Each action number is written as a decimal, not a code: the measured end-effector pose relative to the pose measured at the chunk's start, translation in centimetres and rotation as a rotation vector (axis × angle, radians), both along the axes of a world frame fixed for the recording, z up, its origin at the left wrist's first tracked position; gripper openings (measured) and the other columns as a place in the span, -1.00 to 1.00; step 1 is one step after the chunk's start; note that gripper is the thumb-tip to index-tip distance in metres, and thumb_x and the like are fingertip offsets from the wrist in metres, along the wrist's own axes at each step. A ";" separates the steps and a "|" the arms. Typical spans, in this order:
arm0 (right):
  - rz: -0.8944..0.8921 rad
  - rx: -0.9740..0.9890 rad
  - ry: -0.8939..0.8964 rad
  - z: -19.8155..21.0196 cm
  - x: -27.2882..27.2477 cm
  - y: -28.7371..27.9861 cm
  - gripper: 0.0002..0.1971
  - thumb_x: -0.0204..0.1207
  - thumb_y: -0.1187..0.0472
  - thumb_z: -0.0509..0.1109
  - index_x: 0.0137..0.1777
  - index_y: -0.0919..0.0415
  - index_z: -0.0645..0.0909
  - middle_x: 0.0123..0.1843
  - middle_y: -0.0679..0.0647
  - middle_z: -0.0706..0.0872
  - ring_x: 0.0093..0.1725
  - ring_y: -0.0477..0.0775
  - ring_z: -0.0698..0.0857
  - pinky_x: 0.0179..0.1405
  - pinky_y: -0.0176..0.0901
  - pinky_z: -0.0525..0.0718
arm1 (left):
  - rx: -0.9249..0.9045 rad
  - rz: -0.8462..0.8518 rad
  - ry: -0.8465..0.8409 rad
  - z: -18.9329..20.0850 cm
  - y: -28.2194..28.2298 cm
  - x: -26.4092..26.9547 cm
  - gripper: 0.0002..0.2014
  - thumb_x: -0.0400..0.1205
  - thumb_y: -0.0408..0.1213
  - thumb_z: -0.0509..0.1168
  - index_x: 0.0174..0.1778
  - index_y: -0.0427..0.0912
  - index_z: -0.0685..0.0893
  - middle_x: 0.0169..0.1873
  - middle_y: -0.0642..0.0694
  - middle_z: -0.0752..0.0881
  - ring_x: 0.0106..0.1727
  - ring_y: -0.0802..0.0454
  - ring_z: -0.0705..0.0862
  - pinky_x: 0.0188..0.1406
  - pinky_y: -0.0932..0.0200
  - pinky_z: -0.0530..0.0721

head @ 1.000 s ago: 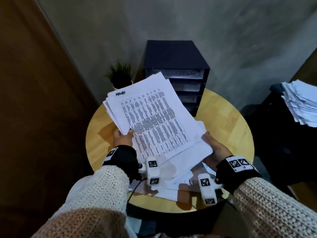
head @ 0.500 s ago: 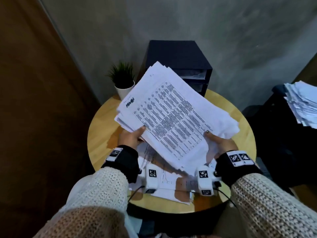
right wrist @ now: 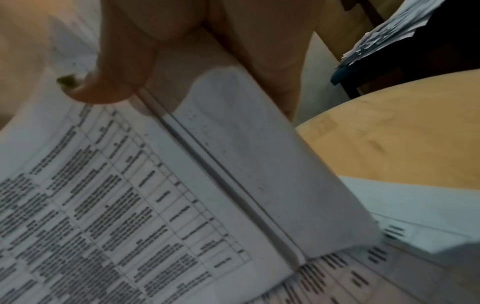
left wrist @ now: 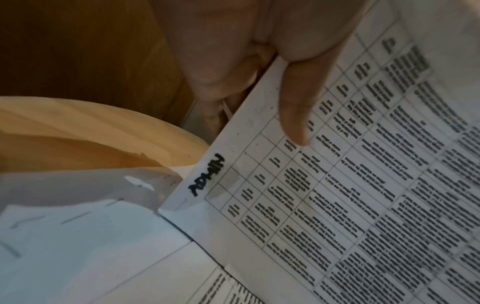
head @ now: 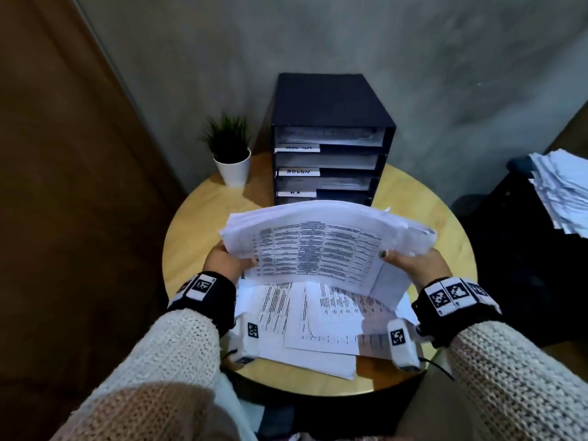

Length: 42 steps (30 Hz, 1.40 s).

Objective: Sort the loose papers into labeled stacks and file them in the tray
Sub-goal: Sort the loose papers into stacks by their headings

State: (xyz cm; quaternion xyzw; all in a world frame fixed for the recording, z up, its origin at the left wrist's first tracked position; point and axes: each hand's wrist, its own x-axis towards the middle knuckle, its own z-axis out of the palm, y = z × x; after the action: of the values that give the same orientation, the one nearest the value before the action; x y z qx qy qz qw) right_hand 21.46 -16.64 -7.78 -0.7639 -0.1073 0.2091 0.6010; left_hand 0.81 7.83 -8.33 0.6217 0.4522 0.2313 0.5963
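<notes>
A thick stack of printed papers (head: 318, 246) is held level above the round wooden table (head: 197, 237), its long side facing me. My left hand (head: 227, 262) grips its left end, thumb on top, and my right hand (head: 410, 264) grips the right end the same way. In the left wrist view the top sheet (left wrist: 337, 185) bears a handwritten "ADMIN" (left wrist: 206, 174) under my thumb (left wrist: 298, 107). In the right wrist view my thumb (right wrist: 111, 82) presses the stack's edge (right wrist: 233, 185). The black tray unit (head: 331, 138) stands behind, with white shelf labels; one reads "ADMIN" (head: 298, 171).
More loose printed sheets (head: 311, 323) lie on the table under the held stack. A small potted plant (head: 230, 154) stands left of the tray unit. Another pile of papers (head: 563, 189) rests on dark furniture at the right. A grey wall is behind.
The stack has been turned from a tilted, upright hold to lying level and sideways, lower over the table. Both hands now hold its two ends, and the tray's shelves show fully.
</notes>
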 end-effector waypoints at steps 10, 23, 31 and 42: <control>-0.073 -0.026 0.006 -0.9 0.7 0.5 -0.80 0.32 0.40 0.58 -0.11 0.32 0.64 -0.08 0.18 0.69 -0.07 0.11 0.65 -0.09 -0.09 0.53 | 0.026 -0.043 -0.191 1.0 -0.4 1.0 -0.73 0.47 -0.46 0.48 0.07 -0.20 0.67 -0.22 0.03 0.75 -0.29 0.22 0.71 -0.41 0.41 0.66; -0.013 0.098 -0.011 -1.9 0.3 0.6 -0.83 0.43 0.42 0.47 -0.08 0.14 0.67 -0.08 0.17 0.76 0.02 0.21 0.70 0.10 0.09 0.64 | 0.036 0.020 -0.164 -0.3 0.4 0.7 -0.64 0.57 -0.41 0.38 0.30 -0.21 0.59 0.15 -0.15 0.74 0.12 -0.12 0.71 0.19 0.02 0.62; -0.026 0.136 0.058 -1.7 0.2 1.1 -0.78 0.42 0.52 0.43 -0.17 0.16 0.67 -0.38 -0.10 0.81 -0.04 0.20 0.69 0.26 0.38 0.57 | -0.063 0.015 -0.299 -0.1 0.2 0.7 -0.48 0.43 -0.65 0.40 0.26 -0.18 0.52 0.07 -0.14 0.74 0.04 -0.06 0.71 -0.07 0.14 0.68; -0.030 0.079 -0.015 -1.1 -0.5 1.3 -0.17 -0.06 -0.41 0.54 0.10 0.20 0.71 0.06 0.22 0.79 0.11 0.22 0.74 0.16 0.35 0.66 | -0.077 0.101 -0.113 0.8 -1.4 0.7 -0.78 0.54 -0.37 0.43 0.10 -0.25 0.69 -0.08 -0.12 0.71 -0.07 -0.03 0.64 0.02 0.15 0.51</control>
State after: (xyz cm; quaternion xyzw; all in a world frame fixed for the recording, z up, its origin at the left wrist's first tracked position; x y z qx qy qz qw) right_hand 20.97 -15.39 -8.92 -0.7425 -0.1086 0.1901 0.6331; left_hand 1.48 6.45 -7.52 0.5605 0.4571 0.2782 0.6321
